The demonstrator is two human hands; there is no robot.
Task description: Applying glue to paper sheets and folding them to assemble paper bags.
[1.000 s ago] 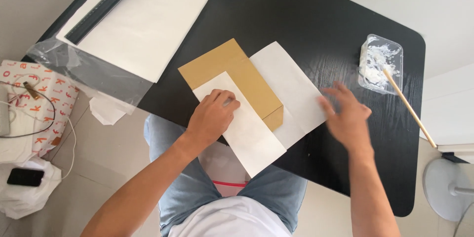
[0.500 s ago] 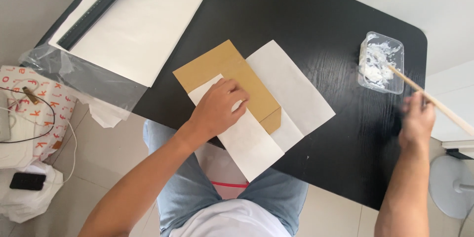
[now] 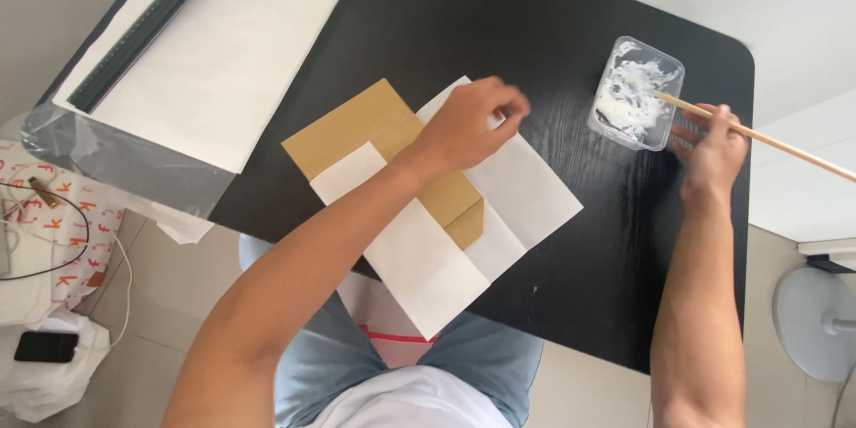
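Resting on the white paper sheet, the left hand lies palm down with its fingers curled at the sheet's far edge, pressing it flat over the brown cardboard piece. That cardboard lies on the black table near its middle, partly covered by the sheet, with a second white flap folded across its near side and hanging past the table's near edge. Over to the right, the right hand pinches a thin wooden stick between its fingers; the stick's tip sits inside a clear plastic tray smeared with white paste, just left of that hand. At the far left of the table lies a large white sheet with a dark ruler along its left edge, on clear plastic film. Down on the floor at the left sit a patterned bag and a dark phone
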